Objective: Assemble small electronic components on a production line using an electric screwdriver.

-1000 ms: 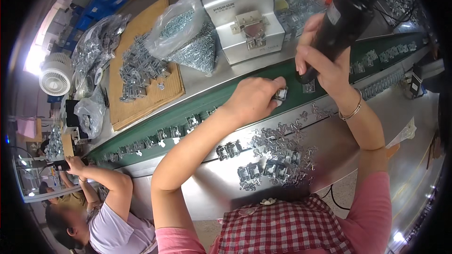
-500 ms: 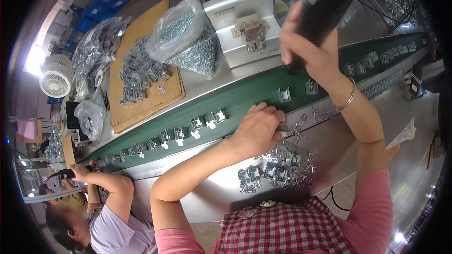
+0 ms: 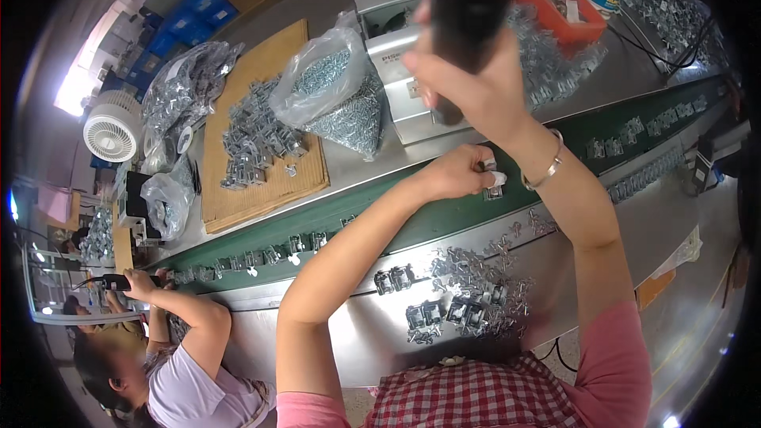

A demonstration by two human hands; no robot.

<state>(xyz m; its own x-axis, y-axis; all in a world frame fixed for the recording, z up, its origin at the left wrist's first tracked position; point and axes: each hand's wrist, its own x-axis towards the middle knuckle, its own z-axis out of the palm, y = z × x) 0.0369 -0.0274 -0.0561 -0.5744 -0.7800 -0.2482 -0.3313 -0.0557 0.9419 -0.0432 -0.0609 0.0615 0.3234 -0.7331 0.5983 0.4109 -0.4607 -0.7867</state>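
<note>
My right hand [image 3: 495,87] is wrapped around a black handheld power screwdriver [image 3: 472,12], held up in front of the silver machine and blurred at its top. On the green conveyor belt [image 3: 420,210], my left hand [image 3: 460,172] pinches a small metal bracket [image 3: 494,192] between thumb and fingers. White wrapping shows at the tips of the left hand's fingers, hiding part of the bracket. Closer to me, loose small metal pieces [image 3: 476,269] are heaped on the steel ledge, with several dark-and-silver brackets [image 3: 424,315] beside them.
A row of brackets [image 3: 273,254] lies along the belt to the left. Beyond it are a cardboard sheet [image 3: 265,206] with piled brackets, a plastic bag of screws [image 3: 345,123], the silver machine [image 3: 412,123] and a red bin [image 3: 583,28]. Another person [image 3: 190,364] works at left.
My left hand has moved up and right over the belt onto a bracket. The right hand has swung left with the screwdriver. The view has shifted, and more brackets show on the ledge.
</note>
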